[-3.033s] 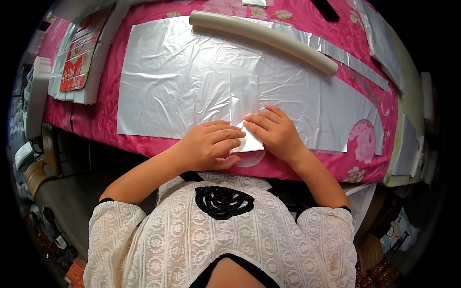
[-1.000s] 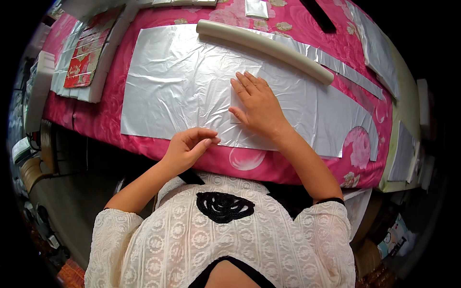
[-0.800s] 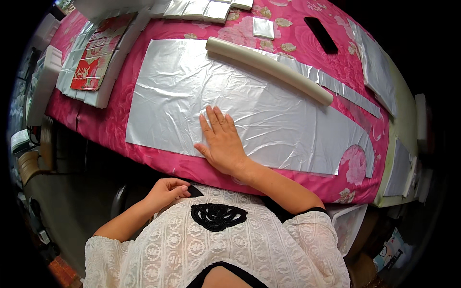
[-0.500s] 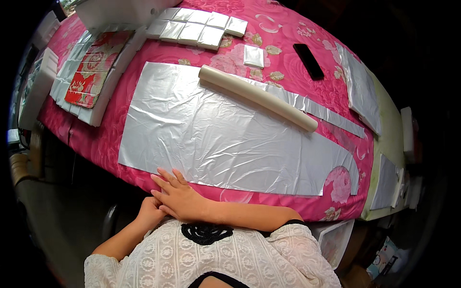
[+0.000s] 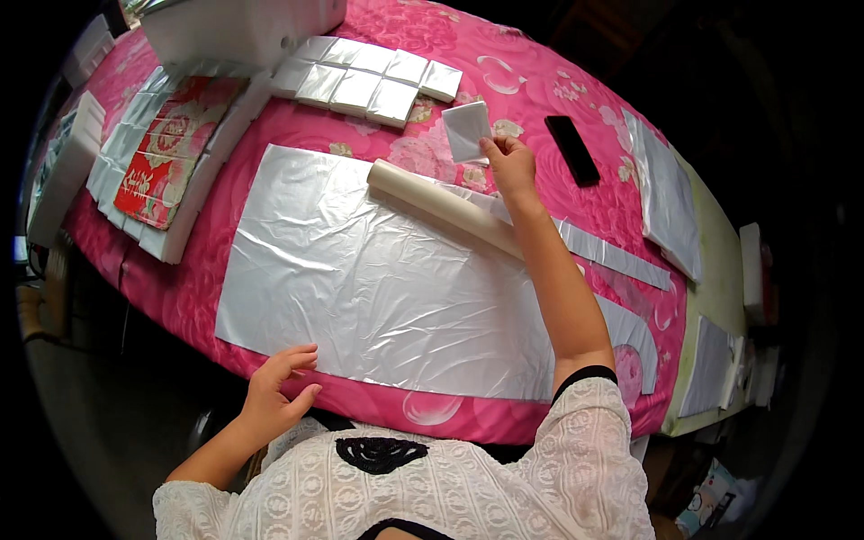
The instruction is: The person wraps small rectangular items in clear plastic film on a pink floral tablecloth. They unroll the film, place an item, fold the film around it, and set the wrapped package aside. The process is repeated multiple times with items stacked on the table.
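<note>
silver packets, far left: seemingly done; large sheet: unfolded.
right hand pinching pale square; left hand parted, empty.

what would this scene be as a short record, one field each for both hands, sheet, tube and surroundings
left hand: by the sheet's near edge, thumb and fingers apart, nothing visible in it
right hand: pinching a square packet beyond the tube
sheet: silvery, creased, spread on pink cloth
tube: cream, across the sheet's far side, partly hidden by the right forearm
surroundings: packet rows at the far left, black slab right of the right hand
</note>
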The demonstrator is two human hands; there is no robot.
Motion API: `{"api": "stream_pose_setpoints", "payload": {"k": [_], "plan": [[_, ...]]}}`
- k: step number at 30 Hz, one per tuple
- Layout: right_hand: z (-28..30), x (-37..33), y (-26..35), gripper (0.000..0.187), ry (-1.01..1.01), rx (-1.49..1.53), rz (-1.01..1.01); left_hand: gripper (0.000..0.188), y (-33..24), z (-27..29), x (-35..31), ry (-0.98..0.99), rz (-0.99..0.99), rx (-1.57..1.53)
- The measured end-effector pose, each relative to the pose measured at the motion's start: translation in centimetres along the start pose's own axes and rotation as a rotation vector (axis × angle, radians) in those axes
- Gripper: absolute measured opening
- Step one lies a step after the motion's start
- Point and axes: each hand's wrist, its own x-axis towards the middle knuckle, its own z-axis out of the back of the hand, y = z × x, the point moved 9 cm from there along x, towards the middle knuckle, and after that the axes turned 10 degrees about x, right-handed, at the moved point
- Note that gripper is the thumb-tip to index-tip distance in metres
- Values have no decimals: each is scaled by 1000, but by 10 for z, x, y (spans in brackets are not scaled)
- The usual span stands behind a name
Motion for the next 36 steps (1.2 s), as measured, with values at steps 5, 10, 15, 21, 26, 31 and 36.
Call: {"api": "stream_pose_setpoints", "payload": {"k": [5, 10, 15, 21, 26, 31, 36], "plan": [[17, 21, -25, 38, -99, -569, -169, 40, -9, -8, 2, 37, -52, 46], [11, -28, 14, 47, 102, -537, 108, 42, -9, -8, 7, 55, -60, 129], [70, -144, 21, 46, 322, -649, 198, 42, -52, -27, 33, 108, -258, 212], [79, -270, 29, 50, 393, -539, 6, 66, -97, -109, 71, 267, -501, 367], [86, -303, 16, 52, 475, -583, 231, 83, -112, -176, 85, 219, -630, 430], [233, -257, -38, 46, 76, -793, 160, 81, -138, -212, 88, 229, -699, 558], [399, -263, -75, 36, -377, -984, 4, 78, -154, -233, 87, 229, -711, 568]]}}
